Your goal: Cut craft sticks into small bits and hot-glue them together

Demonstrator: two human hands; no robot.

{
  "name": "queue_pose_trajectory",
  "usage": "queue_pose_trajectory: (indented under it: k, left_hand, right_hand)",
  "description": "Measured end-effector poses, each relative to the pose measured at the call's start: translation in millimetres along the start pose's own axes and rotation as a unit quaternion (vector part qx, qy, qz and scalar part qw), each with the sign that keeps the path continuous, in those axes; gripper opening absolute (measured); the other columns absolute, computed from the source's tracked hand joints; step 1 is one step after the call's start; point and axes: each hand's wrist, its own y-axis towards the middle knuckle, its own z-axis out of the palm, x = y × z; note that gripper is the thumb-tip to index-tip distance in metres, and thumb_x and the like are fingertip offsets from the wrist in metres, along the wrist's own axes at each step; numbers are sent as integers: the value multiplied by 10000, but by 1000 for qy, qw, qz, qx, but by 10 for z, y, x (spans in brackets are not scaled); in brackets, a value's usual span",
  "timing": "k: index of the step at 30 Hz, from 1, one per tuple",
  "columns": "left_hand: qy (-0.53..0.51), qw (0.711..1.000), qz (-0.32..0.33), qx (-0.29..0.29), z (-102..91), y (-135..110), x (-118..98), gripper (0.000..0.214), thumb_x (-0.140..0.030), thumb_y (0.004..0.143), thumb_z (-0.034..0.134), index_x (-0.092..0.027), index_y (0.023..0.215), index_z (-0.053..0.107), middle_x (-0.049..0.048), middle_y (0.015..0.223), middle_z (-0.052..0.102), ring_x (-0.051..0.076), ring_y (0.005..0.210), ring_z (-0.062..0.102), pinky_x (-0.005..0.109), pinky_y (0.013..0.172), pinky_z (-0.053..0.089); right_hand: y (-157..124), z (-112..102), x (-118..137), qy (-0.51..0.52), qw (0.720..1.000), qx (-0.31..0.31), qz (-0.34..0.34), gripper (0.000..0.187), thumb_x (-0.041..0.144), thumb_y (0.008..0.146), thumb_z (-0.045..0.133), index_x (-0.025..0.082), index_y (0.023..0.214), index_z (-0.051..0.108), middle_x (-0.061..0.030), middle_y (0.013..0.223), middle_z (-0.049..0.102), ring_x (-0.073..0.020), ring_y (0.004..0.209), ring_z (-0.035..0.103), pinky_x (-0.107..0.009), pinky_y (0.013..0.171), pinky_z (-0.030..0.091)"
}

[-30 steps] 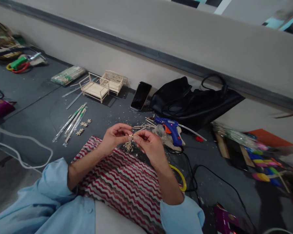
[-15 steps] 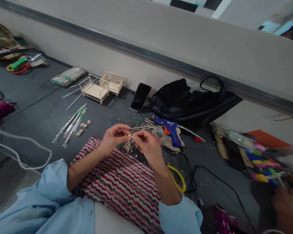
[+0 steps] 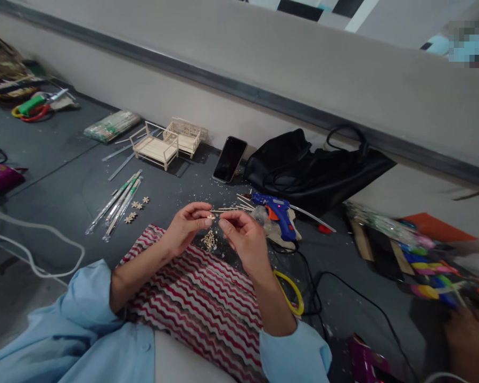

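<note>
Between thumb and index finger, my left hand (image 3: 189, 226) pinches a small pale wooden flower-shaped piece (image 3: 211, 217). Just to its right, my right hand (image 3: 242, 232) has thumb and forefinger closed together; anything between them is too small to tell. A small gap separates its fingertips from the flower-shaped piece. Below the fingertips lies a pile of tiny wooden bits (image 3: 209, 240). Several finished wooden flower shapes (image 3: 137, 205) rest to the left, beside sticks in clear wrappers (image 3: 117, 205). Loose thin sticks (image 3: 243, 206) lie behind my right hand.
A blue glue gun (image 3: 278, 210) lies right of my hands, its cord running forward. Two miniature wooden furniture pieces (image 3: 155, 146) and a phone (image 3: 229, 158) stand near the wall, beside a black bag (image 3: 295, 165). A striped cloth (image 3: 199, 303) lies under my forearms. Another person's hand (image 3: 471, 335) is at far right.
My right fingertips have moved slightly right, away from the flower-shaped piece, which stays in my left hand. Before, both hands' fingertips met at it.
</note>
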Motion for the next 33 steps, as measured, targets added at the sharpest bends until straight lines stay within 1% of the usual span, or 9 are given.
queue_pose_trajectory:
  k: [2,5,10,14,19,24,28,33]
  left_hand:
    - [-13,1000,-10,-4,-5,5,11,376,-118,578,859,-191,924,730,-16,779,724,67,662,618,198,689,472]
    - [-19,1000,-16,-1,-8,8,21,370,-110,580,857,-187,920,733,-15,776,726,71,686,627,190,690,470]
    - [0,1000,-9,16,3,-1,27,361,-116,588,856,-193,919,735,-13,773,731,82,707,633,207,731,473]
    - [11,1000,-6,15,14,-10,30,366,-116,580,859,-191,916,735,-13,768,727,85,718,632,214,750,468]
    - [23,1000,-7,13,19,-19,32,369,-117,576,861,-186,915,734,-5,778,727,88,721,631,217,744,463]
    - [32,999,-15,32,17,-26,30,386,-117,568,867,-186,925,735,7,816,730,98,756,638,219,750,471]
    - [32,998,-22,41,10,-19,20,357,-158,603,858,-171,937,735,20,827,726,95,739,631,213,724,472]
    - [35,997,-27,59,-3,-8,7,308,-203,658,834,-161,946,733,27,812,727,85,688,622,213,700,471]
  right_hand:
    - [3,0,6,-25,999,-2,-26,192,385,762,714,225,861,678,-8,771,673,-146,691,597,-257,590,465]
    - [9,0,18,-61,996,-2,-61,160,337,771,703,213,870,684,-23,858,709,-157,770,629,-260,656,485]
    - [14,-7,22,-97,991,0,-90,148,320,790,680,205,882,698,-26,868,728,-157,769,639,-250,642,478]
    - [17,-8,12,-110,988,4,-109,113,306,803,669,210,850,706,-13,839,730,-145,736,632,-249,651,476]
    - [17,-7,11,-116,987,4,-108,106,302,807,662,206,820,705,-6,800,723,-134,688,611,-238,618,460]
    - [22,-43,40,-106,989,7,-102,118,311,800,664,200,809,704,-14,795,724,-142,698,619,-250,655,473]
    - [27,-96,69,-103,990,12,-91,124,317,795,667,203,818,709,-17,803,727,-149,713,625,-257,668,476]
    - [38,-137,64,-91,993,37,-68,131,320,783,669,195,803,704,-25,804,721,-156,732,628,-264,678,482]
